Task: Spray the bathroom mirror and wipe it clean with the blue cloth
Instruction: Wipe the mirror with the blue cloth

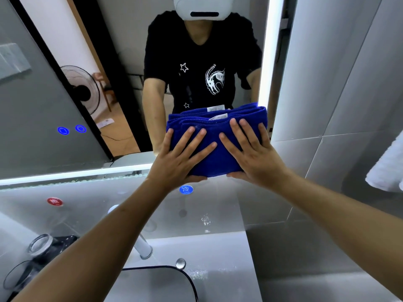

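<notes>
The folded blue cloth (214,159) is pressed flat against the lower right part of the bathroom mirror (122,62). My left hand (178,158) lies on the cloth's left half with fingers spread, thumb under its lower edge. My right hand (250,153) covers the right half the same way. The cloth's reflection with a white label shows just above it in the glass. No spray bottle is in view.
A lit strip (267,62) frames the mirror's right and bottom edges. Two blue touch buttons (72,129) glow at its lower left. Below are a tap (142,247), a sink (157,284), glass jars (39,245) at the left and a white towel (388,168) on the right wall.
</notes>
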Available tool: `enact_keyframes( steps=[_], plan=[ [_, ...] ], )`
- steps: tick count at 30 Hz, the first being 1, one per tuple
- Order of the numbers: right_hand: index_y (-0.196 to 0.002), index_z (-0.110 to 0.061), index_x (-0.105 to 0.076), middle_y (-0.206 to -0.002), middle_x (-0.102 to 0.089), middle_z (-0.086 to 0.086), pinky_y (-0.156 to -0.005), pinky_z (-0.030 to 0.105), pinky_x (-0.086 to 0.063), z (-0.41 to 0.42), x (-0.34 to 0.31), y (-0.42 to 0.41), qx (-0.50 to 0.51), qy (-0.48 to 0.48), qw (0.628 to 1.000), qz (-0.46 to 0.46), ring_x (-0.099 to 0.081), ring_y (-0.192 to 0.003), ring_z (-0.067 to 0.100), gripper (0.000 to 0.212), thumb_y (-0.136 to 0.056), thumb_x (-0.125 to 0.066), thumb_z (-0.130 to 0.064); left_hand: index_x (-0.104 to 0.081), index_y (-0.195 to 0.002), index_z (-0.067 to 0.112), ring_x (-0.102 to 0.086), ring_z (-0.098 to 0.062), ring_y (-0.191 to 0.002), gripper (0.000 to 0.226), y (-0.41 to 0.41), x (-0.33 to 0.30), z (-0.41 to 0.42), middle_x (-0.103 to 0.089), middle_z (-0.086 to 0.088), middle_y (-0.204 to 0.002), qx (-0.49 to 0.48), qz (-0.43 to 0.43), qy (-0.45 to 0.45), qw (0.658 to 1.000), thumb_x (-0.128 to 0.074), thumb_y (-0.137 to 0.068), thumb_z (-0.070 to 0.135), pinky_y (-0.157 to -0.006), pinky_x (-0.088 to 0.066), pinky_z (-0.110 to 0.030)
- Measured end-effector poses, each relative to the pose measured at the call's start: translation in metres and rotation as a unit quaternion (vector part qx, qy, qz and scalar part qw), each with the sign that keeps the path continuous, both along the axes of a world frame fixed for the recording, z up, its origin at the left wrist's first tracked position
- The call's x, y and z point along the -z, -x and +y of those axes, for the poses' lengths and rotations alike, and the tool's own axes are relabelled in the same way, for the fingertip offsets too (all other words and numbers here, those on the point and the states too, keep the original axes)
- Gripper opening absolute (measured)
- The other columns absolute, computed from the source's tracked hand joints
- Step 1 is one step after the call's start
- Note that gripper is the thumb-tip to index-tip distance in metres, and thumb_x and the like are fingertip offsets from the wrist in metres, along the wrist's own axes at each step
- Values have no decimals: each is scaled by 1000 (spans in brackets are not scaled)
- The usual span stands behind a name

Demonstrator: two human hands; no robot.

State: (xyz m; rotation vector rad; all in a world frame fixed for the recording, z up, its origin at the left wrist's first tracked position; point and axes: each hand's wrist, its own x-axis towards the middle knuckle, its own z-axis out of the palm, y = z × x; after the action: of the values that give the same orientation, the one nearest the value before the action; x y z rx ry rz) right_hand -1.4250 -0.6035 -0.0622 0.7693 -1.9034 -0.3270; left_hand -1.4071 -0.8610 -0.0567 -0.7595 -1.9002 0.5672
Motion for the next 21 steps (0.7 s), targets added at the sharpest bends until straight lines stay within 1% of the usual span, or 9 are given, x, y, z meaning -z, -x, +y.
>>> enact_keyframes(
  steps=[2, 5, 6, 8, 11, 14, 16, 21],
  plan=[
    [-155, -13, -2, -159, 1, 19, -119, 53, 1, -8, 2, -1, 1, 1, 1000, 2, 11, -149, 32, 108, -80, -59, -64, 0, -155, 25, 10, -29, -149, 88, -1, 0, -8, 14, -9, -162, -1, -6, 1, 1000, -31, -89, 72, -119, 5, -54],
    [-155, -13, -2, -161, 11, 18, -119, 53, 2, -22, 5, -1, 2, 5, 1000, 10, 11, -149, 32, 103, -83, -55, -64, 1, -155, 25, 10, -29, -149, 82, -4, 1, -21, 14, -9, -162, -6, -8, 6, 1000, -27, -91, 70, -118, 4, -54],
    [-155, -13, -3, -161, 12, 18, -119, 53, 2, -27, 6, -1, 2, 7, 1000, 14, 10, -149, 33, 102, -83, -55, -63, 1, -155, 26, 10, -29, -149, 82, -5, 1, -26, 14, -9, -162, -8, -8, 8, 1000, -26, -92, 70, -119, 5, -54],
    [-155, -13, -4, -161, 7, 19, -120, 52, 2, -37, 7, -2, 0, 8, 1000, 20, 9, -149, 33, 100, -84, -55, -62, 1, -155, 26, 10, -29, -149, 80, -7, 1, -36, 14, -9, -162, -10, -8, 10, 1000, -24, -93, 69, -119, 4, -54],
    [-155, -13, -5, -158, -4, 19, -119, 52, 2, -52, 8, -4, 3, 3, 1000, 28, 2, -149, 34, 99, -84, -55, -61, 1, -155, 26, 10, -29, -149, 76, -9, 2, -51, 13, -10, -162, -9, -9, 9, 1000, -20, -95, 67, -118, 4, -53],
    [-155, -13, -5, -157, -6, 19, -119, 52, 0, -67, 7, -6, 2, 1, 999, 33, 2, -149, 34, 101, -83, -57, -60, -1, -155, 26, 9, -30, -149, 77, -11, 3, -67, 12, -10, -162, -8, -7, 10, 1000, -24, -94, 67, -119, 4, -54],
    [-155, -13, -5, -157, -6, 18, -119, 52, -1, -77, 7, -7, 2, 2, 999, 35, -5, -147, 33, 102, -82, -59, -60, -3, -155, 26, 8, -30, -150, 78, -11, 4, -78, 11, -10, -162, -7, -6, 8, 1000, -27, -94, 67, -119, 4, -54],
    [-155, -14, -5, -157, -6, 18, -118, 51, -3, -101, 8, -9, -3, 7, 999, 33, -8, -145, 33, 97, -86, -54, -61, -3, -155, 26, 8, -30, -150, 80, -13, 3, -102, 10, -10, -162, -5, 2, 15, 1000, -29, -93, 69, -119, 3, -54]
  ],
)
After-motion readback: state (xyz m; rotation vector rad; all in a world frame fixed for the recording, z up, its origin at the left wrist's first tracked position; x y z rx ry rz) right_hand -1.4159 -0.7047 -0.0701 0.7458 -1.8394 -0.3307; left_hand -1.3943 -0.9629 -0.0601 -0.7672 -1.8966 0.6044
